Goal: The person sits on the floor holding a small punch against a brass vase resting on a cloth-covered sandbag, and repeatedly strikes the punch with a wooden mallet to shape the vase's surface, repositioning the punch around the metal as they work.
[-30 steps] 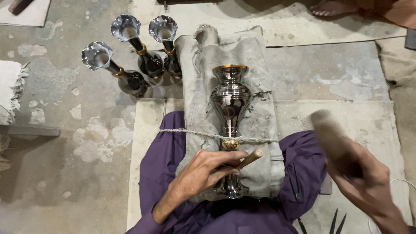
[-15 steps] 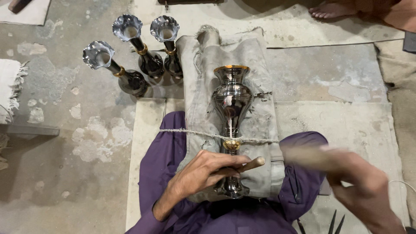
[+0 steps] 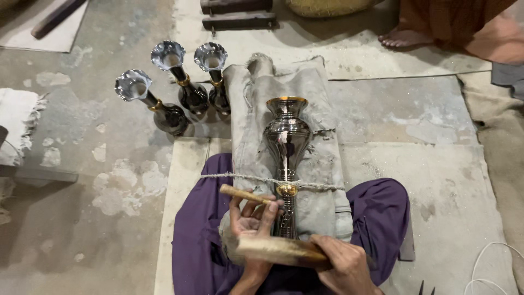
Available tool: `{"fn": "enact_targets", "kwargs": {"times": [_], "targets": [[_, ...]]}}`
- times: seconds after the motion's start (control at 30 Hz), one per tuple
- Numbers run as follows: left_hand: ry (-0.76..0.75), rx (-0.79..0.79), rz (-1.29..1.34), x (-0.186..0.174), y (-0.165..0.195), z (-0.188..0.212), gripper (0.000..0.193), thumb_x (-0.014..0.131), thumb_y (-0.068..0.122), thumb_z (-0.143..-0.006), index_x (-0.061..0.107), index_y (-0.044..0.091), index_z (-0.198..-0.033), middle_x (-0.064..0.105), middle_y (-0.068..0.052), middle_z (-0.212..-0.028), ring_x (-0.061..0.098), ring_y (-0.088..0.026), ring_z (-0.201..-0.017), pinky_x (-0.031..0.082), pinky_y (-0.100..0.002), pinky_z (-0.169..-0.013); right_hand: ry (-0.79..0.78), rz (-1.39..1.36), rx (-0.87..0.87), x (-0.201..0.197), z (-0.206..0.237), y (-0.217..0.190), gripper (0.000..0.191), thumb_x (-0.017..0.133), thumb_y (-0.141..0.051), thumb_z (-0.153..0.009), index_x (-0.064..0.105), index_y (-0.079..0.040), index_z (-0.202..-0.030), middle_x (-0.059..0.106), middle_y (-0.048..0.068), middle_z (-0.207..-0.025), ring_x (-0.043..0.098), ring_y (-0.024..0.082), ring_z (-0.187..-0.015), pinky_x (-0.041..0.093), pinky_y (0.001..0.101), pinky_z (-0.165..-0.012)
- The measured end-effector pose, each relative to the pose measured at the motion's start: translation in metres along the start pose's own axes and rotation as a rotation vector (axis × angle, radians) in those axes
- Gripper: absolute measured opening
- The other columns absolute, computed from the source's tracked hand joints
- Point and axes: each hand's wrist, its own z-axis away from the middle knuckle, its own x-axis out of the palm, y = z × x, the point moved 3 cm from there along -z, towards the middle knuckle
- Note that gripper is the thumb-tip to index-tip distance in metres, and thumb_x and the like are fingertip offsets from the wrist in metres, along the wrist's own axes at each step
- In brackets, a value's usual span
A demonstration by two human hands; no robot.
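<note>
Vase (image 3: 287, 136) of polished metal is lying on a grey cloth pad (image 3: 322, 164) over the person's lap, tied down by a cord (image 3: 240, 178). Left hand (image 3: 252, 218) is pinching a thin chisel (image 3: 240, 194) against its stem; right hand (image 3: 344, 265) is gripping a wooden mallet (image 3: 278, 250), fingers wrapped tight.

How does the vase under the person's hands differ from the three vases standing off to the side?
The tied vase lies on a grey cloth roll, held by a cord; the three dark vases stand free on the floor. The tied vase has a plain gold-edged mouth; the three have flared, scalloped silver mouths. The tied vase looks mostly silvery; the three have dark bodies. All are shiny metal with gold bands.
</note>
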Motion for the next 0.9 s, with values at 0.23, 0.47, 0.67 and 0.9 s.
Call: {"fn": "enact_targets", "kwargs": {"times": [0.23,0.47,0.67,0.9], "targets": [[0.107,0.079,-0.054,-0.020,-0.002,-0.020,0.058,0.073,0.000,-0.089,0.046,0.000,-0.140,0.076,-0.020,-0.103,0.078,-0.024,-0.089,0.067,-0.032,-0.074,0.051,0.132,-0.308,0.000,-0.020,-0.037,0.044,0.073,-0.006,-0.066,0.073,-0.003,-0.109,0.077,0.012,-0.094,0.077,0.024,-0.080,0.062,0.0369,-0.069],[0.028,0.135,-0.130,-0.024,-0.012,-0.032,0.051,0.073,0.001,-0.092,0.049,-0.002,-0.137,0.076,-0.017,-0.105,0.077,-0.022,-0.090,0.065,-0.029,-0.075,-0.082,0.061,-0.396,-0.008,-0.039,-0.051,0.048,0.075,-0.016,-0.060,0.072,-0.002,-0.106,0.074,0.012,-0.093,0.076,0.028,-0.081,0.061,0.0380,-0.069],[-0.207,-0.013,-0.281,-0.026,0.013,-0.041,0.057,0.078,0.004,-0.086,0.051,-0.001,-0.136,0.076,-0.012,-0.103,0.078,-0.020,-0.094,0.066,-0.032,-0.083,-0.035,-0.452,0.211,-0.046,-0.040,0.005,0.039,0.083,0.004,-0.060,0.077,-0.007,-0.097,0.075,0.007,-0.079,0.072,0.020,-0.066,0.058,0.0366,-0.057],[-0.496,-0.057,-0.611,-0.007,0.033,-0.061,0.060,0.085,0.015,-0.082,0.059,0.003,-0.134,0.081,-0.011,-0.100,0.081,-0.019,-0.091,0.068,-0.031,-0.080,0.106,-0.779,0.231,-0.050,-0.043,0.045,0.031,0.085,-0.010,-0.086,0.060,-0.007,-0.105,0.071,0.009,-0.099,0.071,0.020,-0.093,0.064,0.0426,-0.087]]}}
